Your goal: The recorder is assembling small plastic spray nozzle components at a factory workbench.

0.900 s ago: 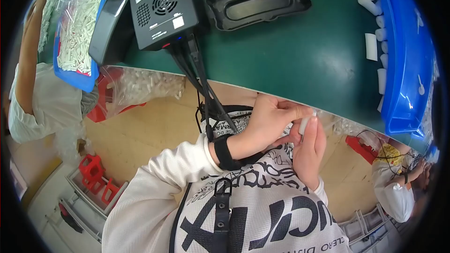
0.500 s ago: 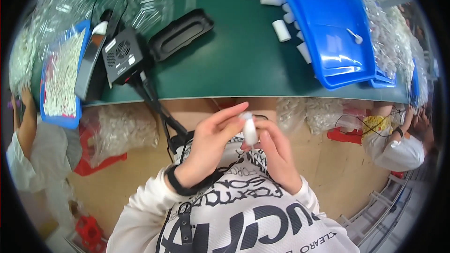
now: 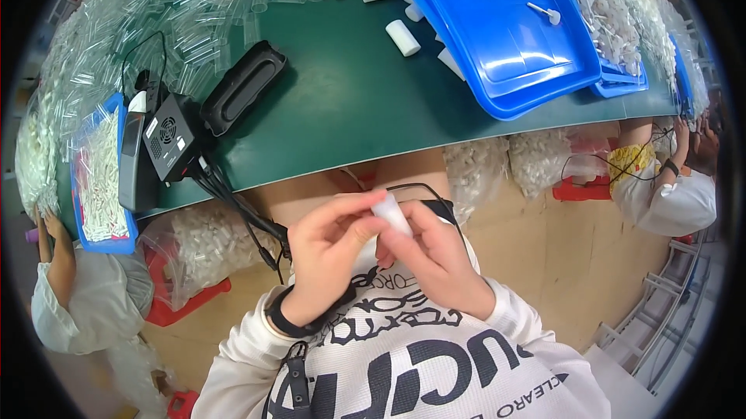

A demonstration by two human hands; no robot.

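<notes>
Small white plastic cylinder (image 3: 391, 213) pinched between fingertips of left hand (image 3: 330, 252) and right hand (image 3: 435, 260), held close over chest, below edge of green table top (image 3: 342, 108). Both hands closed on it, fingers curled. Best kept steady: firm pinch at both ends, wrists near body. Black wristband (image 3: 284, 318) on left wrist. On table: big blue plastic tray (image 3: 497, 38), loose white tubes (image 3: 402, 37), heap of clear tubes (image 3: 194, 7), black box with cables (image 3: 175, 138), black oval tray (image 3: 242, 86). Co-workers at both sides; wooden floor.
</notes>
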